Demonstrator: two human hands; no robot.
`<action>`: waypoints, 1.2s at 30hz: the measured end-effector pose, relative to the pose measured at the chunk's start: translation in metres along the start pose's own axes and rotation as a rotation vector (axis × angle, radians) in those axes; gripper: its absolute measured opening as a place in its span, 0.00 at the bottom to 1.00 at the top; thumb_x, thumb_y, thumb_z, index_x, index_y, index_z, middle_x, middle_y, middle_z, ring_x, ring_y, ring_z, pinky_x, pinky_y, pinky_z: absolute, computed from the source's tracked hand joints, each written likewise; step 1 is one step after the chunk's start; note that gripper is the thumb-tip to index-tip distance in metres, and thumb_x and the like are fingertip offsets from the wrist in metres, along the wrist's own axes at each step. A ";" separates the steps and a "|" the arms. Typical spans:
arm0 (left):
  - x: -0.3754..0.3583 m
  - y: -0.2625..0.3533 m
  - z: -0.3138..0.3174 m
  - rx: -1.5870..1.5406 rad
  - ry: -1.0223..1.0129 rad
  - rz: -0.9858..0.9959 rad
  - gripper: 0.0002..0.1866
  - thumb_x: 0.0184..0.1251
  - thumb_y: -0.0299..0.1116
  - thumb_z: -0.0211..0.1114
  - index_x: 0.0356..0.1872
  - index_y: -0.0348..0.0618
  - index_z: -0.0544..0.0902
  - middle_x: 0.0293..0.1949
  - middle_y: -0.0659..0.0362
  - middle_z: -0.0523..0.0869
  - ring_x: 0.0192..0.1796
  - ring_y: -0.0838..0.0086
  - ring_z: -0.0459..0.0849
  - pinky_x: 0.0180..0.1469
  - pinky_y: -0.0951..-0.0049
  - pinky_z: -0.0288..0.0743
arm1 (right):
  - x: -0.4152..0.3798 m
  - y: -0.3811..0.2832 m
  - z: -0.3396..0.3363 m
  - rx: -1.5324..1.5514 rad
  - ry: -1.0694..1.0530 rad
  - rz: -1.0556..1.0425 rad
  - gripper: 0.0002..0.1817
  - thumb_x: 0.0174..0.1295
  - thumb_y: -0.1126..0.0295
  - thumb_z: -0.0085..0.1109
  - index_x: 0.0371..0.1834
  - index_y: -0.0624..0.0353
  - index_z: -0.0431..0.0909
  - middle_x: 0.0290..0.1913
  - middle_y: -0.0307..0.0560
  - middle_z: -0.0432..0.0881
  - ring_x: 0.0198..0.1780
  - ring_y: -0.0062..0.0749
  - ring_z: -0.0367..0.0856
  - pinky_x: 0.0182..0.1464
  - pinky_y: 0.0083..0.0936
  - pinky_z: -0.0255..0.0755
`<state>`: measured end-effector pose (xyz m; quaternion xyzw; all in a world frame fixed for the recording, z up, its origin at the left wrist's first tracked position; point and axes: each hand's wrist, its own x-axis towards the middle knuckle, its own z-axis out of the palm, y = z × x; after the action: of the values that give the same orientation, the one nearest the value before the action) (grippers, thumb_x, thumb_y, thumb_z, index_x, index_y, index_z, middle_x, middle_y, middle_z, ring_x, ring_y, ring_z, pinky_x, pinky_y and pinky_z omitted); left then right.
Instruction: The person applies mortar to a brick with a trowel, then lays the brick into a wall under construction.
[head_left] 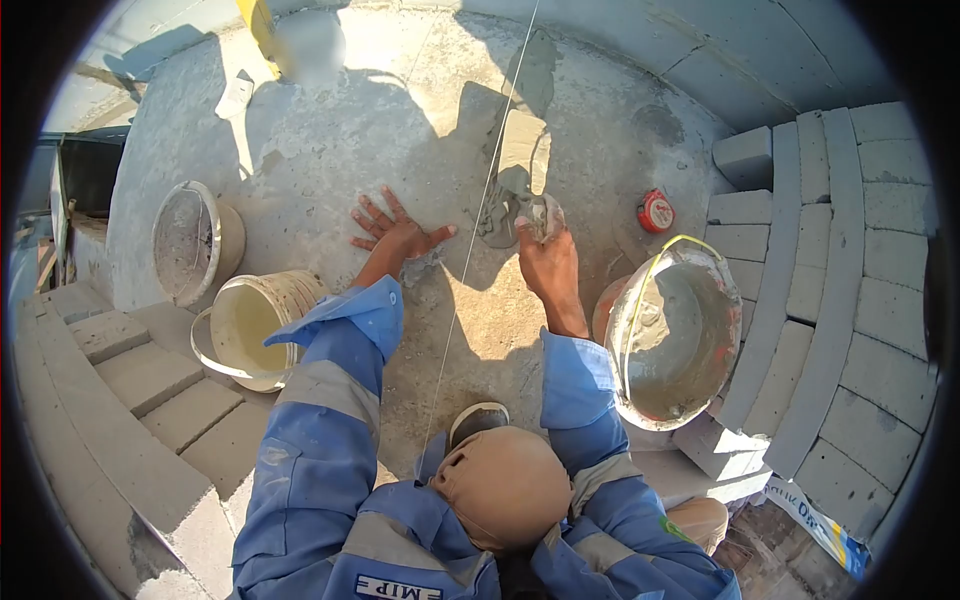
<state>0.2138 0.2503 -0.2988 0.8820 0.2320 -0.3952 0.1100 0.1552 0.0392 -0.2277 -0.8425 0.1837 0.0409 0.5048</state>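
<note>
left hand [402, 236] spread on open floor [300, 205] | right hand [550, 265] clamped on tool [546, 216] | string [464, 280] between | bucket rim [737, 318] near right wrist

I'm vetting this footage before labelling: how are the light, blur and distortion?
Head view: hard sun leaves bright patches and dark shadows on the floor; head view: the right-side blocks bow, with black corners; head view: a blurred patch beside the yellow bar; head view: left hand and tape measure look fairly sharp.
</note>
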 end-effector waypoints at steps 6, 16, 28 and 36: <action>0.009 -0.006 0.005 -0.058 0.047 0.039 0.83 0.39 0.82 0.68 0.74 0.47 0.14 0.72 0.34 0.09 0.71 0.35 0.03 0.62 0.20 0.13 | 0.014 -0.033 -0.019 -0.590 -0.085 -0.038 0.30 0.64 0.61 0.58 0.65 0.70 0.71 0.49 0.70 0.84 0.53 0.61 0.83 0.56 0.47 0.76; 0.006 -0.005 0.004 -0.046 0.037 0.029 0.82 0.40 0.81 0.68 0.74 0.47 0.15 0.72 0.35 0.09 0.71 0.35 0.03 0.63 0.20 0.15 | -0.055 -0.035 -0.041 -0.719 -0.396 0.083 0.30 0.67 0.61 0.55 0.71 0.61 0.68 0.54 0.68 0.82 0.58 0.60 0.81 0.59 0.48 0.74; 0.001 -0.004 -0.001 0.001 0.018 0.036 0.81 0.42 0.82 0.65 0.73 0.44 0.14 0.72 0.33 0.09 0.72 0.32 0.07 0.65 0.18 0.20 | -0.134 0.018 -0.075 -0.592 -0.460 0.037 0.33 0.68 0.58 0.56 0.75 0.57 0.64 0.57 0.65 0.80 0.56 0.61 0.81 0.58 0.45 0.74; 0.000 -0.002 0.002 -0.035 0.038 0.034 0.82 0.40 0.82 0.67 0.73 0.47 0.13 0.73 0.35 0.10 0.73 0.37 0.06 0.64 0.19 0.15 | -0.027 0.001 -0.016 -0.078 -0.078 0.087 0.32 0.65 0.60 0.58 0.71 0.65 0.67 0.57 0.67 0.81 0.61 0.61 0.79 0.61 0.44 0.73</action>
<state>0.2114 0.2518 -0.2995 0.8911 0.2261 -0.3722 0.1277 0.1278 0.0323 -0.2141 -0.8504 0.1986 0.1026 0.4763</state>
